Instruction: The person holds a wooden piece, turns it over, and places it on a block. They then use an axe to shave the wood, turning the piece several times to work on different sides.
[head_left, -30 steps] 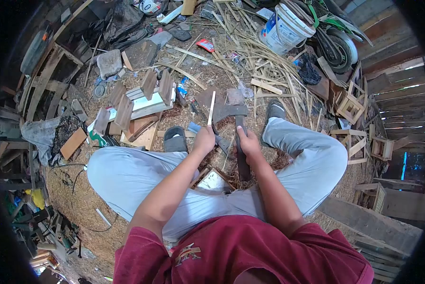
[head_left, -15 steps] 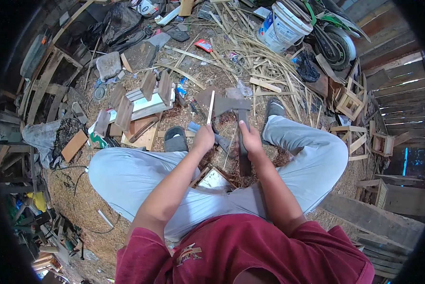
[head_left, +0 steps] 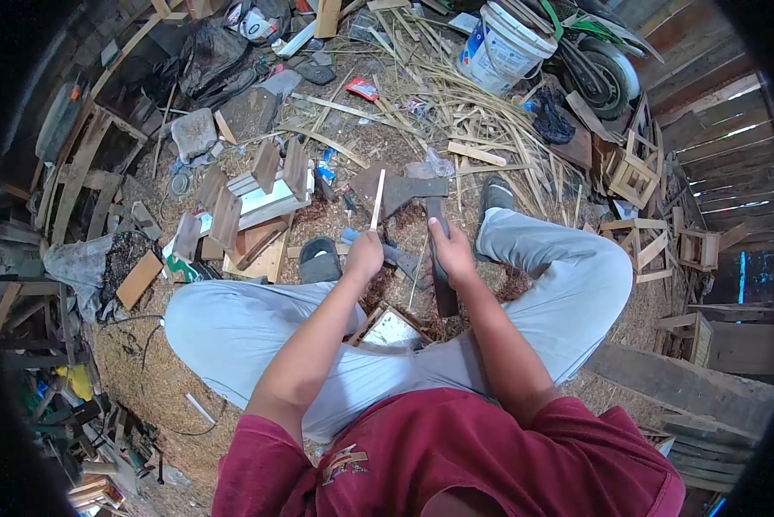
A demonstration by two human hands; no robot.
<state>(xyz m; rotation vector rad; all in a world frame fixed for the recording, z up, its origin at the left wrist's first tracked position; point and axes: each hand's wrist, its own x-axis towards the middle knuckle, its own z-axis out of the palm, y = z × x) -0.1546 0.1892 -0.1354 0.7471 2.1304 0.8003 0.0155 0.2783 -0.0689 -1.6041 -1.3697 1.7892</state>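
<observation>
My left hand (head_left: 366, 254) is closed around the lower end of a thin pale wooden strip (head_left: 378, 198), which points up and away from me. In my right hand (head_left: 452, 252) is a hatchet, gripped by its dark handle (head_left: 445, 297). The broad, dull hatchet head (head_left: 415, 188) lies to the left of the handle's top, just right of the strip. Behind the strip's upper part is a rusty brown flat piece (head_left: 366, 183). Between my legs sits a small wood-framed piece with a pale panel (head_left: 391, 331).
Left of centre, wooden blocks (head_left: 226, 220) stand on boards. A grey slipper (head_left: 320, 261) lies by my left knee. Split strips (head_left: 490, 129) cover the ground ahead, below a white bucket (head_left: 506, 52). Small wooden frames (head_left: 635, 179) are stacked at the right.
The view has shifted slightly. Both hands keep their grips on the wooden strip and hatchet, with hardly any movement.
</observation>
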